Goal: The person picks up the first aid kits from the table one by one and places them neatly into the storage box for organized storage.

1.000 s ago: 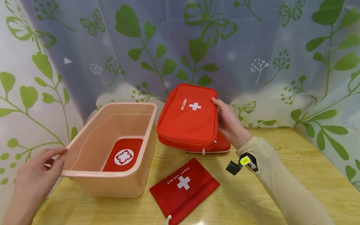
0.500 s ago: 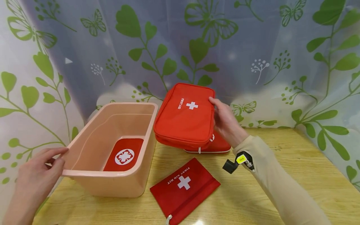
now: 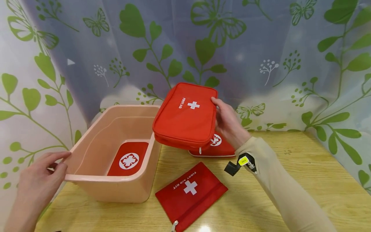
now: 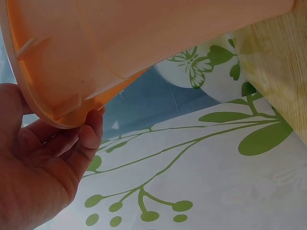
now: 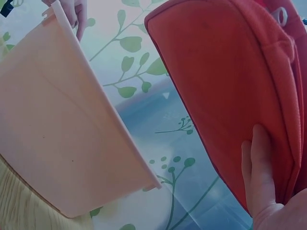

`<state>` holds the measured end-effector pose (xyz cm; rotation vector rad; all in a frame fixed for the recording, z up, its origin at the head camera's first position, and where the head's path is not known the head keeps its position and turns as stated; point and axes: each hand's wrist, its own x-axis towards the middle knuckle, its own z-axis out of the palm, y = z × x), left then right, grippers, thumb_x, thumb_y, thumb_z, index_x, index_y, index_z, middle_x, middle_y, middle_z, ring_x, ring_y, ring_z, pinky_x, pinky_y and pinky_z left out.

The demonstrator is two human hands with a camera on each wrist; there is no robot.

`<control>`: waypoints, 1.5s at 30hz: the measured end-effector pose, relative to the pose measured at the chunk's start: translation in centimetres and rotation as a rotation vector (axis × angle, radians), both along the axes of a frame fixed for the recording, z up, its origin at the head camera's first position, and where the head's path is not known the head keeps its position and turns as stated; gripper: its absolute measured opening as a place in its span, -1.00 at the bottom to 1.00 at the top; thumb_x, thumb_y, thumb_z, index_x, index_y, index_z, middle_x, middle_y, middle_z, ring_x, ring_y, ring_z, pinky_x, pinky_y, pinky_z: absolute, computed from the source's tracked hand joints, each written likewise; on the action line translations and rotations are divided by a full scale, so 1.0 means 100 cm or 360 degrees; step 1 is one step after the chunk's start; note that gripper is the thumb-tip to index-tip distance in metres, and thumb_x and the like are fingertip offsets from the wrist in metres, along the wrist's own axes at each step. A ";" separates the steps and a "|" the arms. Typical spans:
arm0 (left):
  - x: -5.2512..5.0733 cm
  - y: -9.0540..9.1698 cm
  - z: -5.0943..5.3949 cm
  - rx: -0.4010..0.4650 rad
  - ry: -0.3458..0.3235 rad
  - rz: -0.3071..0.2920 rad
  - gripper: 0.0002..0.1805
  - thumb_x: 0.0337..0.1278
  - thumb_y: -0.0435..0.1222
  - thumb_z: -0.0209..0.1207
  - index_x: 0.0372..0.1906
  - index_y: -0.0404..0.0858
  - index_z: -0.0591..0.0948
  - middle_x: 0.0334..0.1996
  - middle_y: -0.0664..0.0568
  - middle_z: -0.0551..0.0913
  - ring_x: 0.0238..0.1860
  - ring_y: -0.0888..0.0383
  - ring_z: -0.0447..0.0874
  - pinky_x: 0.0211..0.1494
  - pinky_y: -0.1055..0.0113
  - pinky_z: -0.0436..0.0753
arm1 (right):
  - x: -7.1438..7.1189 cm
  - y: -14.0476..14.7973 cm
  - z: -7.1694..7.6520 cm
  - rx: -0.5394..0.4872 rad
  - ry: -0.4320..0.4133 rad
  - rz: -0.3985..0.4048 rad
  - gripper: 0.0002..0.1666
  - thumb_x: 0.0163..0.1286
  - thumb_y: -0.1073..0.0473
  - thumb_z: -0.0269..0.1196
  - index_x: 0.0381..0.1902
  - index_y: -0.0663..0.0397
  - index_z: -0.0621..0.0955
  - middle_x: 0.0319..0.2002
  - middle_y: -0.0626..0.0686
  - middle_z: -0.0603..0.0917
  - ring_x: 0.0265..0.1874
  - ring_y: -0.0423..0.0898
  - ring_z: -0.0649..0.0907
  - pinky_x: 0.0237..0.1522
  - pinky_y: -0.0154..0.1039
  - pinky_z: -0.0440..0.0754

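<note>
My right hand (image 3: 229, 120) grips the right edge of a red first aid bag (image 3: 185, 116), thumb on top. In the right wrist view, fingers (image 5: 261, 163) spread under the bag's underside. The bag hangs in the air, tilted, just right of a pink plastic bin (image 3: 113, 178) and near its rim. My left hand (image 3: 42, 180) pinches the bin's near left corner; the left wrist view shows the fingers curled at the rim (image 4: 62, 125). Inside the bin, a flat red item (image 3: 127, 159) with a white round cross emblem lies on the bottom.
A flat red zippered first aid pouch (image 3: 191, 195) lies on the wooden table (image 3: 261, 199) right of the bin. Behind it, partly hidden under the raised bag, is another red case (image 3: 226, 148) with a white emblem. A leaf-patterned curtain (image 3: 174, 42) hangs behind the table.
My right hand has carried the first aid bag left and slightly up toward the bin, uncovering more of the red case's emblem. The left hand keeps its place on the rim.
</note>
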<state>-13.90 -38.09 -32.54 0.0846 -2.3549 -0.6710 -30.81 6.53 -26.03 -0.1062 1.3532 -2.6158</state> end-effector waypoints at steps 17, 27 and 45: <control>-0.001 0.000 -0.001 -0.0036 -0.0020 0.0056 -0.74 0.11 -0.40 0.17 -0.11 -0.26 0.74 -0.31 0.61 0.41 -0.51 0.61 0.36 -0.49 0.59 0.36 | -0.002 -0.012 -0.001 -0.0029 -0.0010 -0.0028 -0.73 0.52 0.06 0.09 -0.04 0.16 0.52 -0.46 0.02 0.64 -0.55 -0.15 0.70 -0.53 -0.31 0.65; -0.003 0.002 0.001 -0.0035 0.0027 0.0058 -0.73 0.08 -0.42 0.16 -0.12 -0.27 0.74 -0.30 0.65 0.39 -0.52 0.60 0.35 -0.49 0.60 0.35 | -0.005 -0.022 0.000 -0.0073 -0.0013 -0.0022 -0.80 0.51 0.12 0.09 -0.14 0.16 0.52 -0.56 -0.02 0.57 -0.67 -0.21 0.57 -0.61 -0.38 0.59; -0.001 0.003 -0.001 -0.0002 0.0032 0.0027 -0.76 0.09 -0.41 0.19 -0.13 -0.28 0.74 -0.33 0.58 0.43 -0.53 0.59 0.37 -0.50 0.61 0.35 | -0.007 -0.039 -0.001 -0.0074 -0.0055 -0.0008 -0.83 0.50 0.15 0.10 -0.20 0.14 0.54 -0.57 -0.02 0.61 -0.66 -0.19 0.57 -0.63 -0.35 0.59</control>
